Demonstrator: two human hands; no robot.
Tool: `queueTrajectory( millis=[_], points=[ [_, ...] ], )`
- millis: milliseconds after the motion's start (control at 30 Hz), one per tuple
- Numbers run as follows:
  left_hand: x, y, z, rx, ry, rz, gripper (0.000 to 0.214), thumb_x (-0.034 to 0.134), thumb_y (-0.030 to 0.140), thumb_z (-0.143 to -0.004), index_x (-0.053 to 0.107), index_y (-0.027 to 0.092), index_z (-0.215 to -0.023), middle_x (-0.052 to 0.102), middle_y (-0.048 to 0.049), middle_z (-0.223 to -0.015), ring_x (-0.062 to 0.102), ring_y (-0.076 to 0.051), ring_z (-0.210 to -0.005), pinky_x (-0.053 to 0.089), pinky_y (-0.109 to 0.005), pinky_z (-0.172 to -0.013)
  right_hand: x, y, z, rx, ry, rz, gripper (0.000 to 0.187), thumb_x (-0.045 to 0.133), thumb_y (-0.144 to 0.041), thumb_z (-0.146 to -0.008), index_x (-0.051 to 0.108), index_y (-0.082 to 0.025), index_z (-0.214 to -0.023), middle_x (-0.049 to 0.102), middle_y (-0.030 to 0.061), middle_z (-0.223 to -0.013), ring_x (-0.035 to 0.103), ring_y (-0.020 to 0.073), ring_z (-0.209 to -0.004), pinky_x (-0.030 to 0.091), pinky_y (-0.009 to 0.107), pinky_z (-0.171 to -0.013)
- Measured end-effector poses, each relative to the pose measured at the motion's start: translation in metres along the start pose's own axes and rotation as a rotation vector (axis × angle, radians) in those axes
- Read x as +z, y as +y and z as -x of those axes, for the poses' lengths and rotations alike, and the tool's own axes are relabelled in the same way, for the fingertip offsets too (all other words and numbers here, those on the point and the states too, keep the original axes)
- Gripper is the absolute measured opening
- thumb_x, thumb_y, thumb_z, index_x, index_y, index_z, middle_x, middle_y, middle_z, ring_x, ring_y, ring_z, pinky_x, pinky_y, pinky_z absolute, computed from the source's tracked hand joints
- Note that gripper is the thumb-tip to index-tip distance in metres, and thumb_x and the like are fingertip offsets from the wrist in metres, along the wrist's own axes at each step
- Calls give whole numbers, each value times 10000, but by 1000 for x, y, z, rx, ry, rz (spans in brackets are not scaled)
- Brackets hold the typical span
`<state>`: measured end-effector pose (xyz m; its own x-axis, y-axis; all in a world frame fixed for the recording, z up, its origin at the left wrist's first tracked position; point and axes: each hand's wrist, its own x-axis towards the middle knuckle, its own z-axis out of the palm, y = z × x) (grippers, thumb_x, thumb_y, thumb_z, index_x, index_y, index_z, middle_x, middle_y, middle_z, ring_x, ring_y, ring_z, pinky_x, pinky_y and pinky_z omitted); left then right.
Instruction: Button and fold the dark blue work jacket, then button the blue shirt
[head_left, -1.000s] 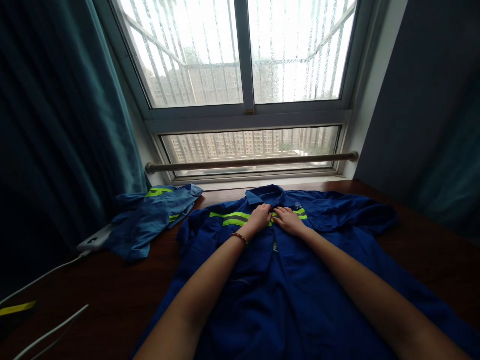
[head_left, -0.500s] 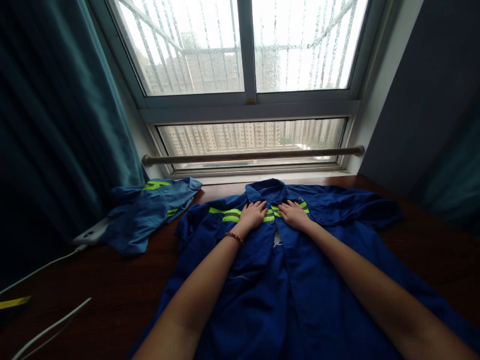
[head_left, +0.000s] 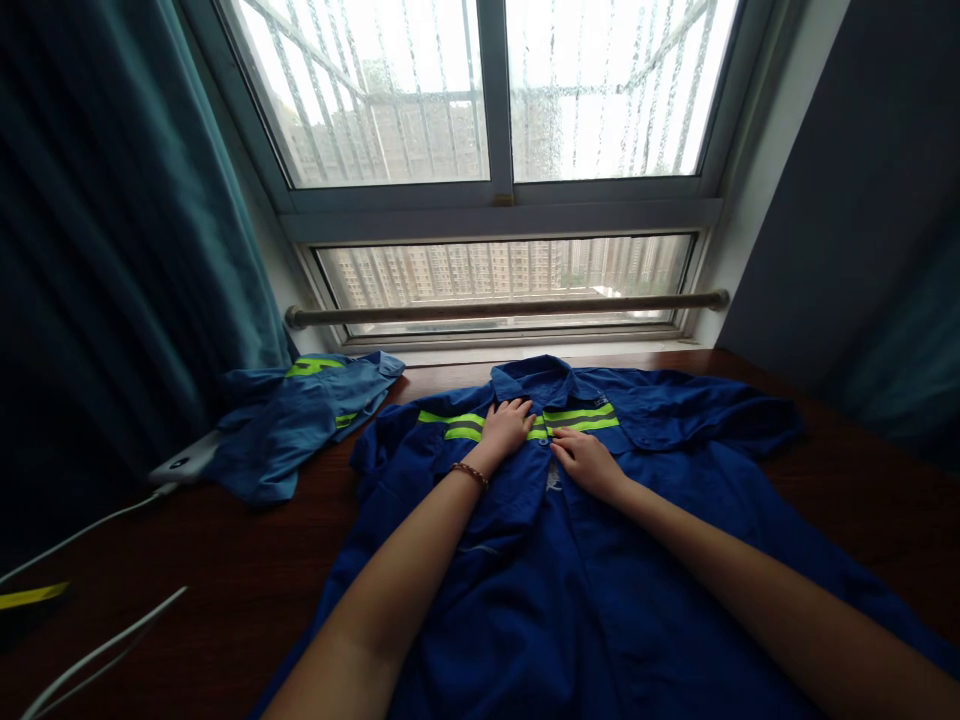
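Note:
A blue work jacket [head_left: 675, 560] with yellow-green reflective strips lies spread front side up, its collar [head_left: 534, 378] toward the window. My left hand [head_left: 507, 427] rests flat on the left chest strip beside the front opening, fingers stretched out. Just below the right chest strip, my right hand [head_left: 589, 462] lies on the opening's right edge with its fingers extended. Whether either hand pinches any cloth does not show. Between the two hands the front gapes a little, and a pale patch shows inside.
A crumpled lighter blue garment [head_left: 277, 430] lies at the left, against a white device [head_left: 184, 462] with a cable. Another white cable [head_left: 112, 645] and a yellow strip [head_left: 34, 597] are at the lower left. A rail [head_left: 510, 311] crosses the window; a curtain [head_left: 150, 200] hangs left.
My right hand has slid down from the right chest strip to just below it, uncovering the strip. My left hand stays in place.

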<state>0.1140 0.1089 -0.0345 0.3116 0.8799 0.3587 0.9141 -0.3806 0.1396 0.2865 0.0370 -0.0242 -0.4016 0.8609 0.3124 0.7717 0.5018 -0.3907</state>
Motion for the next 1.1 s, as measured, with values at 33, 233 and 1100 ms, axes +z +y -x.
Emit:
queueTrajectory(
  millis=[33,233,1100],
  points=[
    [-2,1,1,21,17,-4,350,377,354,-859,511,214,-1151,518,-70,-1200,439,-235,-1083,311,-402,-929,1,-4,3,7,44,15,328,379,-315,-855,636,-163,-991,563,86,-1155,473,204,-1096,334,297,-941],
    [-19,14,11,223,30,7,210,414,187,-837,620,158,-861,588,-86,-929,487,-195,-955,380,-303,-841,4,-5,5,74,120,67,307,472,-425,-799,590,-150,-869,557,102,-910,482,217,-928,364,311,-839],
    [-59,28,27,-161,-20,796,156,565,280,-745,491,151,-701,543,25,-518,529,-100,-455,401,-209,-454,-30,25,-6,529,212,-1509,178,681,-258,-633,656,-166,-783,678,27,-678,623,160,-578,507,266,-538]
  ],
)
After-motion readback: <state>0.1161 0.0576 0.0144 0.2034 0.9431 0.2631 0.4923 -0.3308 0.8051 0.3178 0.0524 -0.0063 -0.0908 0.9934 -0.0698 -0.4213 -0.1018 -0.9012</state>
